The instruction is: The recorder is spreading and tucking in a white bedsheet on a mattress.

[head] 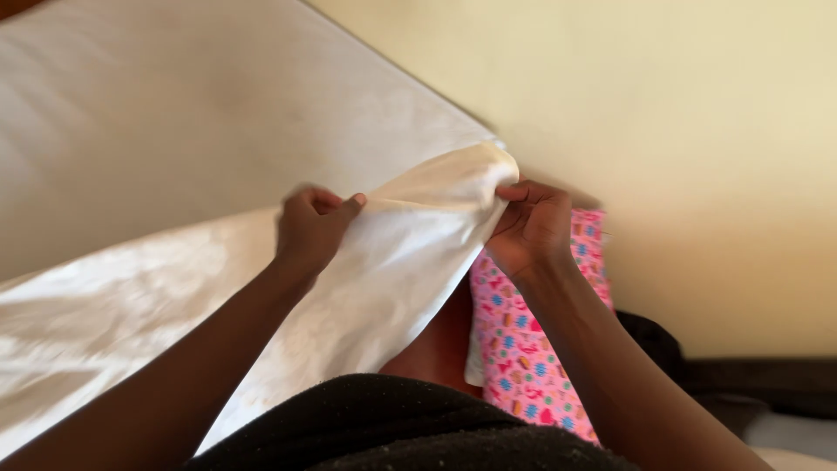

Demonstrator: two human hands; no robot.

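Black fabric (410, 427), seemingly the person's own clothing, fills the bottom of the view nearest the camera, and both forearms reach up from it to a white sheet (384, 262). That sheet drapes loosely over the mattress (174, 105), its raised corner held just off the mattress corner nearest the wall (697, 131).

Curled around the sheet's upper edge, the left hand (309, 228) has its fingers closed on a fold of cloth, a little way along from the mattress corner. At the sheet's very tip, touching that corner, the right hand (532, 228) pinches the cloth between thumb and bent fingers, also fully closed.

Judging by the grip, the hold looks slight: only the tip of the sheet sits in the right hand, so a firm tug could pull the cloth free, or the slack between the hands could bunch and leave the corner uncovered. With the mattress close against the wall, knuckles might also scrape there.

Much stays hidden. Underneath the lifted sheet, the mattress edge cannot be seen, nor whether the corner is elasticated. A pink patterned cloth (532, 349) below the right hand, beside the mattress, is partly covered by the wrist; what it belongs to is unclear. Dark shapes low by the wall are too dim to identify.
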